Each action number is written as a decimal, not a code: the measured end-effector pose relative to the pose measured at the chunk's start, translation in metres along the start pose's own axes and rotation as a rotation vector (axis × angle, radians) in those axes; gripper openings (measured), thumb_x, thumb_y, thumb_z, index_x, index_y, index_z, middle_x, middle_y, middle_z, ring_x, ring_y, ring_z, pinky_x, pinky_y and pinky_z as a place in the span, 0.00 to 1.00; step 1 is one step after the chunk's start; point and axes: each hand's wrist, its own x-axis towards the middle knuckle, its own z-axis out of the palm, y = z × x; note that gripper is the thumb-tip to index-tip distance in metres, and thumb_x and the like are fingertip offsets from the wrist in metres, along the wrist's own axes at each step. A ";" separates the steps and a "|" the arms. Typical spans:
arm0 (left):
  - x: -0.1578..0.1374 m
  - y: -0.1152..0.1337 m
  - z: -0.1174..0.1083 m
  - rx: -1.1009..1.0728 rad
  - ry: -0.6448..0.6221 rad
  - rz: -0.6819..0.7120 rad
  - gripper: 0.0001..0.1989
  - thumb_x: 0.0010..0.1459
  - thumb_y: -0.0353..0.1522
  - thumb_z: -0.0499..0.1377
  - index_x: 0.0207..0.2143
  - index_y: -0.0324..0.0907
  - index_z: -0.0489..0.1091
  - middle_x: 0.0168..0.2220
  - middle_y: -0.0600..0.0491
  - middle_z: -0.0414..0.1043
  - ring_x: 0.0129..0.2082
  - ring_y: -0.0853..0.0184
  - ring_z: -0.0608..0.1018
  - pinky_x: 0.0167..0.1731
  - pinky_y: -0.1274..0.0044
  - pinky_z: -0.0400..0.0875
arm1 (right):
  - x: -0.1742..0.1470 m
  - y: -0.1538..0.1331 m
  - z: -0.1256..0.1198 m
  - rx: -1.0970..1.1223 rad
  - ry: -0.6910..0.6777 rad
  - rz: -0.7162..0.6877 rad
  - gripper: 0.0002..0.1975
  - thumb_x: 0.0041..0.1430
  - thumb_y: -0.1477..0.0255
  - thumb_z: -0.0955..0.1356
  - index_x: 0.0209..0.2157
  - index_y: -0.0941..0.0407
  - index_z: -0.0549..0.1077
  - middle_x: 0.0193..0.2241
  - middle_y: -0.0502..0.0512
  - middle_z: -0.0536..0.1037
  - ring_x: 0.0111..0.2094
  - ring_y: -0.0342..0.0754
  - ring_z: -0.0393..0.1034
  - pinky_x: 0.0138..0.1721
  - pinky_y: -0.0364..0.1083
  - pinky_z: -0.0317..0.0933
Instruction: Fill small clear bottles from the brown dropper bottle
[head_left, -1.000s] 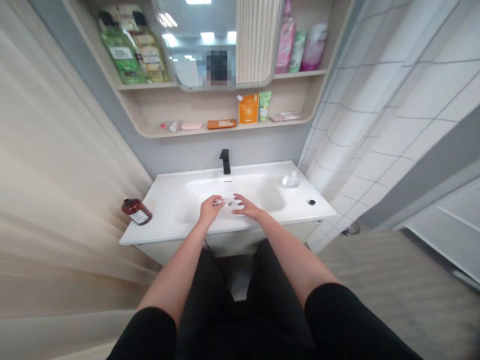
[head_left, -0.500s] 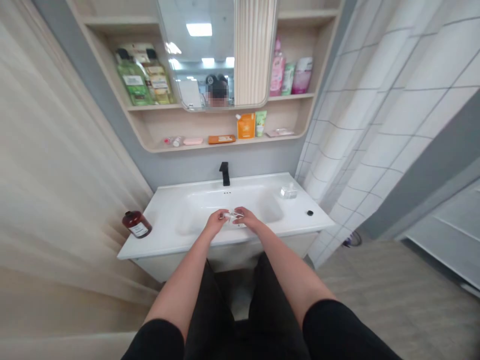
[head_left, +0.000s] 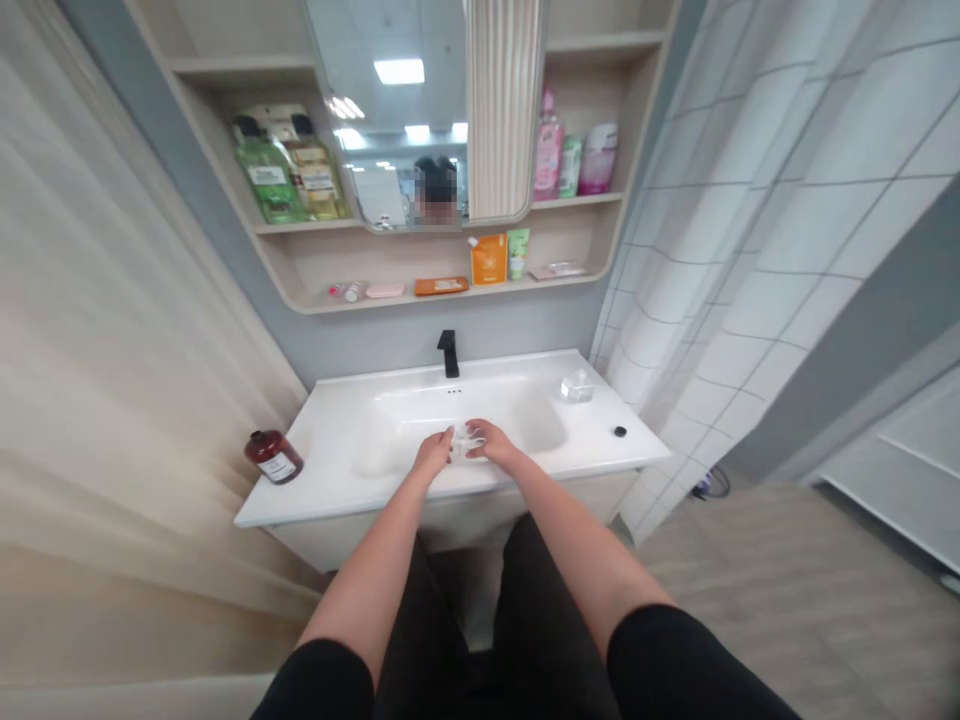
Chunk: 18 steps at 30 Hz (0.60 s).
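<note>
Over the near part of the white sink (head_left: 420, 430), my two hands meet around a small clear-and-white object (head_left: 463, 440), too small and blurred to name. My left hand (head_left: 433, 452) pinches at its left side, thumb and fingers close together. From the right, my right hand (head_left: 489, 443) curls its fingers around the other side. Parts of the object are covered by the fingers. Beyond both hands stands a black faucet (head_left: 448, 353).
A brown bottle (head_left: 274, 457) with a black cap leans at the counter's left edge. On the right lie a clear container (head_left: 577, 387) and a small black cap (head_left: 620, 432). The shelf cabinet (head_left: 322, 302) above holds bottles, an orange pouch (head_left: 489, 260) and a mirror (head_left: 397, 120).
My fingers have shifted a little around the small object, with the left hand more upright. The whole view has tilted slightly upward.
</note>
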 end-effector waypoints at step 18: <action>-0.007 0.005 -0.003 -0.078 -0.030 -0.005 0.24 0.70 0.57 0.60 0.31 0.50 0.69 0.21 0.57 0.67 0.23 0.61 0.72 0.30 0.71 0.66 | -0.006 -0.001 0.003 -0.055 -0.011 -0.071 0.41 0.36 0.70 0.88 0.57 0.48 0.84 0.55 0.56 0.86 0.51 0.58 0.82 0.62 0.64 0.80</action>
